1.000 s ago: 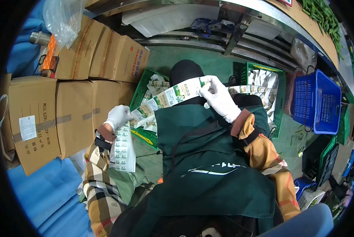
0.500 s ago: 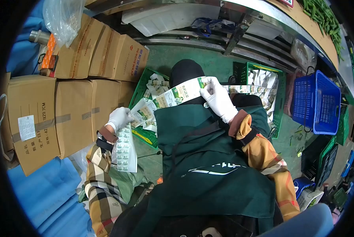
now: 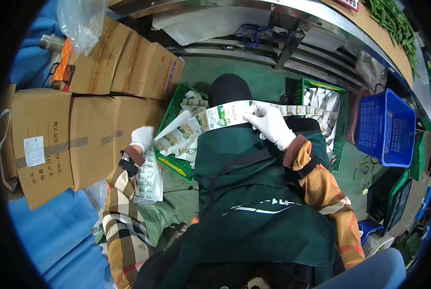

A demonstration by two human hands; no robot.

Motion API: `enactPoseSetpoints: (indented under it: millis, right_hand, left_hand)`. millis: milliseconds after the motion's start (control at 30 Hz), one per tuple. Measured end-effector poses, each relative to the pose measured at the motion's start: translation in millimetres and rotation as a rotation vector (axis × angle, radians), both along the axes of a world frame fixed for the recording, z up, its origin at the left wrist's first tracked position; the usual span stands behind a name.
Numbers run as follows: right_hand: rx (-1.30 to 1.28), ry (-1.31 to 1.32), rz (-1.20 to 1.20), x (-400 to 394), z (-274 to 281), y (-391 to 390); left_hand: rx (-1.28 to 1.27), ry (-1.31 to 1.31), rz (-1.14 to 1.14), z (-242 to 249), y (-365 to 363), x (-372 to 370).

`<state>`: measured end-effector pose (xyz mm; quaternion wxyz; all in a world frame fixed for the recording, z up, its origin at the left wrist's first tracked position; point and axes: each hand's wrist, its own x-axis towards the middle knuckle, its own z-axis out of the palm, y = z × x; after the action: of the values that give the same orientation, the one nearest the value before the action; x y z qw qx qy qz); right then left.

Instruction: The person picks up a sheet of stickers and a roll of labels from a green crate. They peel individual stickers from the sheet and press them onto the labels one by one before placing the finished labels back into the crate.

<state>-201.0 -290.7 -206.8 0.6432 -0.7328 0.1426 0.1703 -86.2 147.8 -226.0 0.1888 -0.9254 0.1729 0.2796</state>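
A long strip of printed labels (image 3: 223, 114) stretches across my knees, from the left green crate (image 3: 174, 164) to the right green crate (image 3: 340, 130). My right hand (image 3: 272, 126), in a white glove, pinches the strip near its middle. Folded and loose strips lie in both crates. My left hand (image 3: 142, 138), also gloved in white, is closed at the strip's left side, and its fingertips are smeared by motion. Below it hangs a white sheet with rows of small green stickers (image 3: 149, 180), whose upper end runs up to that hand.
Cardboard boxes (image 3: 42, 144) are stacked at the left beside blue fabric (image 3: 61, 236). A metal-framed table (image 3: 316, 21) bearing green vegetables (image 3: 393, 26) runs along the top. Blue baskets (image 3: 386, 127) stand at the right.
My left hand has moved slightly up and its fingers have blurred. The strip's left end has lifted and twisted, showing its pale back. My right hand still pinches the strip.
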Motion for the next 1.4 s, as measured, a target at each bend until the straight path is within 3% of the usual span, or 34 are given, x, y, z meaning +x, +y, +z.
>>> enactPoseSetpoints:
  millis: [67, 133, 167, 267, 300, 433, 533, 800, 967, 1300, 1400]
  right_hand:
    - [0.039, 0.032, 0.054, -1, 2, 5]
    - [0.095, 0.059, 0.068, -1, 20, 7]
    - [0.12, 0.074, 0.074, 0, 26, 9]
    - [0.298, 0.134, 0.109, 3, 29, 1]
    - [0.279, 0.186, 0.147, 6, 30, -7]
    - [0.421, -0.058, -0.105, 2, 17, -14]
    - [0.13, -0.186, -0.063, 1, 17, -7]
    - [0.011, -0.139, -0.104, -1, 13, -9]
    - [0.098, -0.157, -0.08, -5, 10, 4]
    - [-0.228, -0.291, -0.095, -8, -9, 17]
    - [-0.549, -0.357, -0.075, -10, -11, -3]
  left_hand:
    - [-0.27, -0.013, -0.025, 47, -56, 2]
    - [-0.539, 0.137, 0.12, 82, -117, 3]
    - [-0.773, 0.202, 0.095, 86, -134, 1]
    - [-1.073, 0.494, 0.236, 85, -180, -13]
    - [-1.041, 0.447, 0.177, 78, -190, -18]
    - [-0.864, 0.314, 0.081, 68, -207, -22]
    - [-0.891, 0.333, 0.153, 66, -207, -24]
    - [-0.927, 0.38, 0.228, 62, -196, -24]
    - [-0.877, 0.379, 0.242, 62, -197, -24]
    - [-0.812, 0.356, 0.223, 66, -200, -24]
    - [-0.877, 0.397, 0.212, 59, -196, -22]
